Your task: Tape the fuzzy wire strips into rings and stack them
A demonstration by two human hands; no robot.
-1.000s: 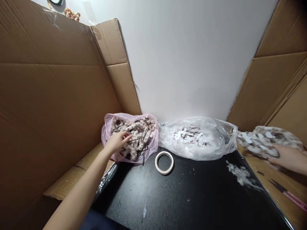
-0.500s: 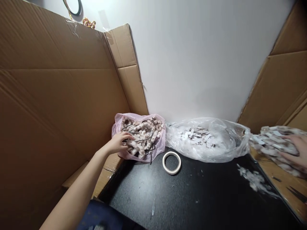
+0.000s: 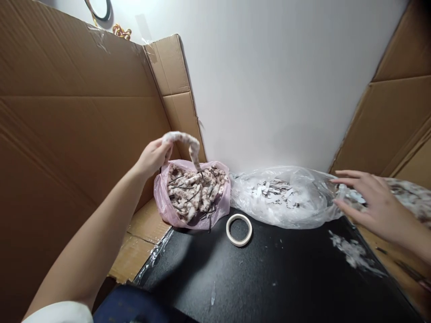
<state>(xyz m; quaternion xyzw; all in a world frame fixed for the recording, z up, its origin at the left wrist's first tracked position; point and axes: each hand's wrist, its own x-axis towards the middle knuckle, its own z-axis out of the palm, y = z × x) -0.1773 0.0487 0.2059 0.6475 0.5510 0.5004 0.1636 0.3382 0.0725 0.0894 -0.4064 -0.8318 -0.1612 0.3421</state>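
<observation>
Fuzzy white-brown strips with dark stems fill a pink plastic bag (image 3: pixel 158 195) at the back left of the black table. My left hand (image 3: pixel 155 157) is closed on the end of one fuzzy strip (image 3: pixel 193 150), raised above the bag; the strip arches over and its lower end hangs down to the pile. On the right, my right hand (image 3: pixel 370 197) has its fingers spread and holds nothing, over the end of a clear plastic bag (image 3: pixel 313 211) with white and dark scraps in it. Behind that hand lies a fuzzy piece (image 3: pixel 412 195).
A roll of tape (image 3: pixel 230 233) lies on the black table (image 3: pixel 269 273). White fluff (image 3: pixel 355 253) is near the right edge, with dark scissors (image 3: pixel 409 271) beyond. Cardboard walls (image 3: pixel 84 134) stand left and right, with a pale wall behind.
My left hand has risen out of the pink bag with a fuzzy strip in it. My right hand has moved left, off the fuzzy piece, with its fingers apart.
</observation>
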